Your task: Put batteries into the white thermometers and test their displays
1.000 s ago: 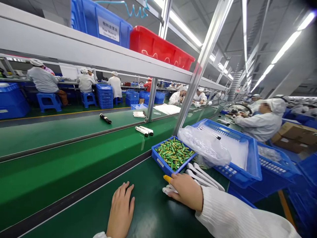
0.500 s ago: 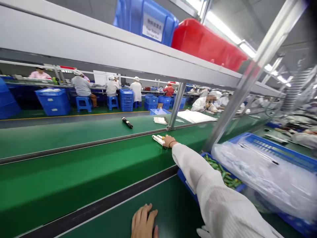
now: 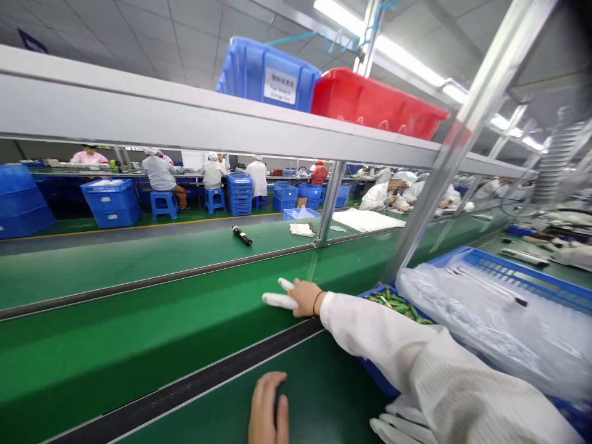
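My right hand [image 3: 307,298] reaches over the bright green belt, its fingers closed around two slim white pieces [image 3: 279,301] with rounded ends. They point left and spread apart; a small yellow spot shows between them, and their exact kind is unclear. My left hand [image 3: 269,408] hovers at the near dark green bench [image 3: 319,394], holding nothing, fingers extended and thumb apart. Beneath my right sleeve, several white long pieces with rounded ends [image 3: 400,425] lie partly hidden. A blue bin of small green parts [image 3: 393,302] sits beside my right forearm.
A blue crate [image 3: 518,277] with plastic bags and a thin rod stands right. Metal posts [image 3: 428,185] hold a shelf carrying a blue box [image 3: 268,74] and a red bin [image 3: 374,102]. A black cylinder [image 3: 242,235] and white pieces [image 3: 301,229] lie beyond the belt. Co-workers sit farther back.
My right hand has come nearer across the belt with the white pieces, which now spread apart more. My left hand has turned more side-on. The view has tilted up slightly.
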Demonstrator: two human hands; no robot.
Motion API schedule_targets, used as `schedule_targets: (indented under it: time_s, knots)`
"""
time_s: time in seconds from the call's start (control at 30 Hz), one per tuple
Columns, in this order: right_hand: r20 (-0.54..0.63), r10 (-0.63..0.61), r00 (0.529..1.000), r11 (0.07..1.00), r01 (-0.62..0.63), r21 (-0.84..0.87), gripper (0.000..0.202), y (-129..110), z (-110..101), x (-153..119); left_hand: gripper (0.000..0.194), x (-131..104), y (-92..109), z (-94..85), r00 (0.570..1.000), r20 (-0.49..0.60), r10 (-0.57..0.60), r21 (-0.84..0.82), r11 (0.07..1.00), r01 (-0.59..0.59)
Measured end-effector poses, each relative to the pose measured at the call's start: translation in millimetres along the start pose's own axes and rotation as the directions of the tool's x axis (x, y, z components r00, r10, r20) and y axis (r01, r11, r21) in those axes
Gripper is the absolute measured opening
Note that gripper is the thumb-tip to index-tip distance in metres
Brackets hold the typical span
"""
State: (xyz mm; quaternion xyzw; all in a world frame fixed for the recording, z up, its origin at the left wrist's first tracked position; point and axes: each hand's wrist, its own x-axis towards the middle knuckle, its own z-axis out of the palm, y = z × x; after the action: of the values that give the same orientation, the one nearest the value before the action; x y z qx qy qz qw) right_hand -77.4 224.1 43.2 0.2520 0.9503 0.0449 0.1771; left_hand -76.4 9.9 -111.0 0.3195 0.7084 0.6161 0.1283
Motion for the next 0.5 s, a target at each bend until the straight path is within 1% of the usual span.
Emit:
schedule_targets:
  time_s: [0.03, 0.1, 0.17, 0.2, 0.27, 0.33, 0.43, 0.5]
  knots:
    - [-0.04, -0.053, 0.998, 0.999, 0.052, -0.009, 0.043, -10, 3, -26, 0.035, 3, -3, -5.3, 0.995, -0.086, -0.044, -0.077, 0.996, 0.037]
    - [-0.073, -0.155, 0.985, 0.988, 0.154, -0.02, 0.041, -26, 14, -79, 0.042, 11, -8, -18.3, 0.977, -0.17, -0.125, -0.12, 0.987, 0.105]
    - [-0.084, -0.295, 0.952, 0.955, 0.291, -0.056, 0.037, -38, 31, -129, 0.052, 20, -10, -30.7, 0.963, -0.199, -0.18, -0.146, 0.977, 0.152]
    - [-0.076, -0.348, 0.934, 0.936, 0.343, -0.076, 0.035, -43, 41, -150, 0.057, 23, -10, -35.3, 0.961, -0.196, -0.196, -0.156, 0.973, 0.167]
    - [-0.037, -0.403, 0.915, 0.911, 0.396, -0.117, 0.03, -50, 61, -184, 0.061, 25, -7, -40.6, 0.967, -0.145, -0.209, -0.161, 0.969, 0.186]
    - [0.0, -0.413, 0.911, 0.901, 0.408, -0.144, 0.024, -55, 78, -207, 0.061, 22, -1, -41.5, 0.978, -0.053, -0.203, -0.146, 0.97, 0.193]
    - [-0.025, -0.426, 0.904, 0.896, 0.418, -0.146, 0.021, -57, 101, -222, 0.059, 14, 7, -39.3, 0.981, 0.1, -0.167, -0.104, 0.979, 0.177]
    - [-0.088, -0.394, 0.915, 0.915, 0.382, -0.131, 0.023, -54, 117, -225, 0.057, 9, 12, -37.6, 0.973, 0.194, -0.127, -0.073, 0.987, 0.143]
